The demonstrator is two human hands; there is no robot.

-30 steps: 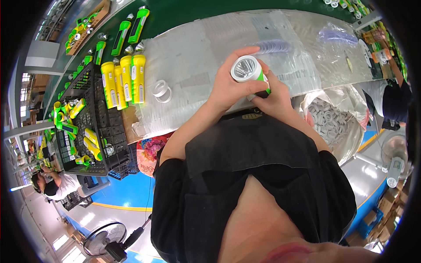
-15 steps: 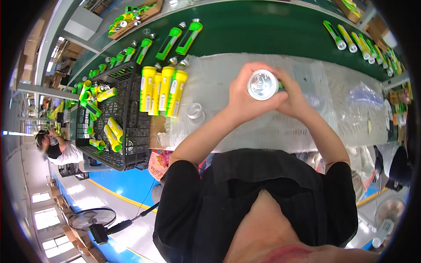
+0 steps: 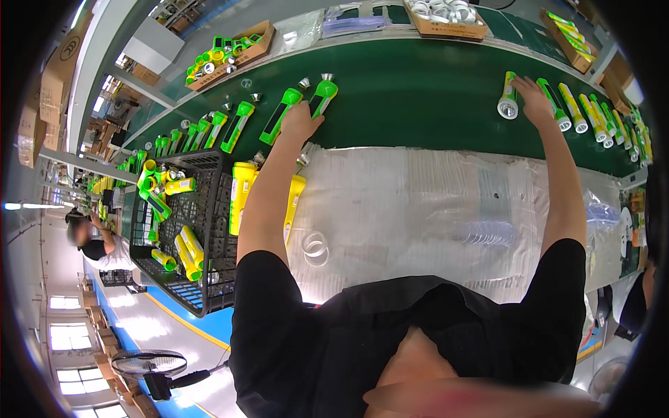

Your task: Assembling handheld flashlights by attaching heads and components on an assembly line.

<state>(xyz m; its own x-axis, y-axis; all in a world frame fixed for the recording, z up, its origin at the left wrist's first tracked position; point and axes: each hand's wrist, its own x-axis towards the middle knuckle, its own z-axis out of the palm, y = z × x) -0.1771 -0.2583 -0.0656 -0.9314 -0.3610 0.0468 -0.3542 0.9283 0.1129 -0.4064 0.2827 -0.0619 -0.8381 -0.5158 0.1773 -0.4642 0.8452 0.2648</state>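
Note:
At the far left of the green bench, my left hand [image 3: 301,124] has its fingers around the lower end of a green flashlight [image 3: 323,97]. A second green flashlight [image 3: 281,117] lies right beside that hand. At the far right, my right hand [image 3: 534,103] has its fingers stretched out, close to the tail of a green-and-yellow flashlight with a white head ring [image 3: 508,96]; contact is hard to tell. Yellow flashlight bodies [image 3: 242,184] stand together, partly hidden by my left forearm. White rings [image 3: 315,245] lie on the plastic-covered work surface [image 3: 418,209].
A black crate [image 3: 209,258] holding flashlight parts stands at left. More flashlights [image 3: 578,111] line the right side. Beyond the bench are a carton of white rings [image 3: 449,24] and a carton of green parts [image 3: 233,52]. A person [image 3: 101,237] sits far left.
My hands, together around a white-ringed flashlight before, have parted and reached forward. A white-headed flashlight now lies at the left end of the right row, and my left hand has reached the green flashlight.

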